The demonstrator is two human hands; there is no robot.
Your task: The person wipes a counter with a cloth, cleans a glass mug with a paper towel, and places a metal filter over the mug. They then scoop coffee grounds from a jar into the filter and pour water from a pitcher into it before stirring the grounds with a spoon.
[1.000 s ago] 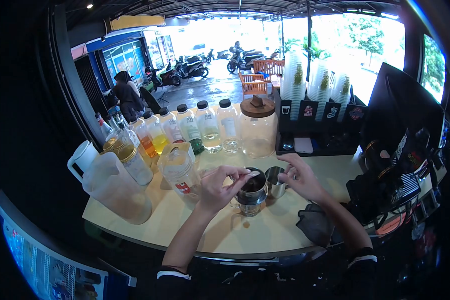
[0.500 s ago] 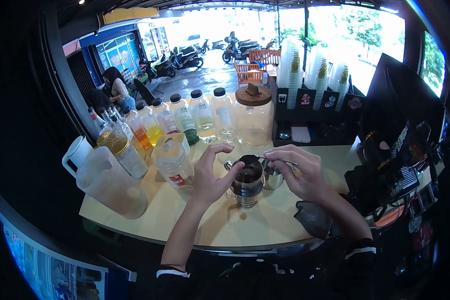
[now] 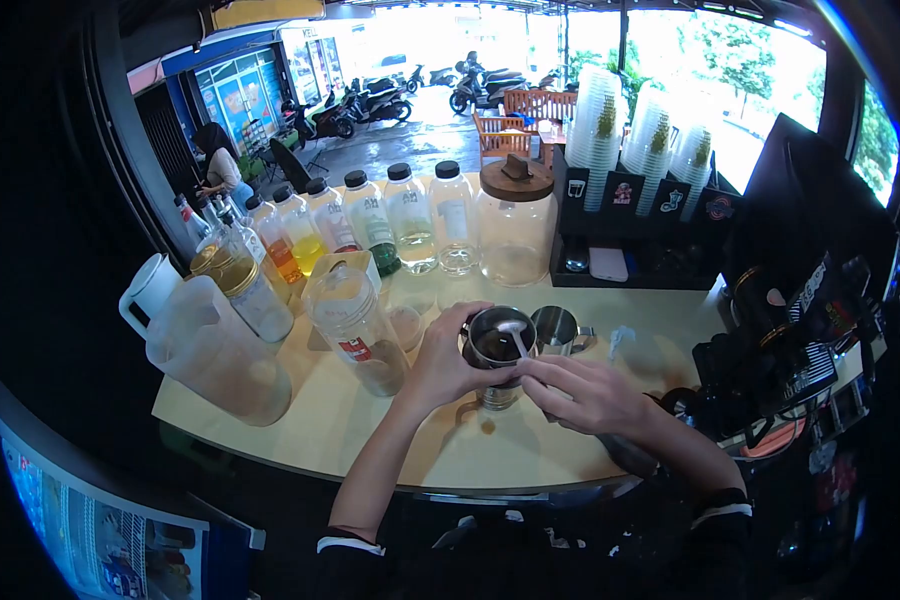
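A round metal-rimmed cup (image 3: 473,357) with a dark inside sits over a clear glass base on the counter. My left hand (image 3: 445,365) is closed around its left side, with the fingers behind the rim and the thumb across the front. In my right hand (image 3: 585,392) is a small metal spoon (image 3: 512,328), pinched by the handle with its bowl over the cup's opening. Just right of the cup is a steel mug (image 3: 556,328) with a handle. Left of my left hand is a tall clear jar (image 3: 345,312) with a red label.
Capped bottles (image 3: 410,225) of coloured liquids line the counter's back, beside a wooden-lidded glass jar (image 3: 517,235). Plastic cup stacks (image 3: 595,130) stand in a black holder (image 3: 635,268). A frosted pitcher (image 3: 205,345) is at left, dark equipment (image 3: 770,350) at right. A person (image 3: 220,170) is outside.
My left hand has gone from hovering open beside the cup to gripping it. My right hand has come down and left, bringing the spoon over the opening. The view has shifted slightly.
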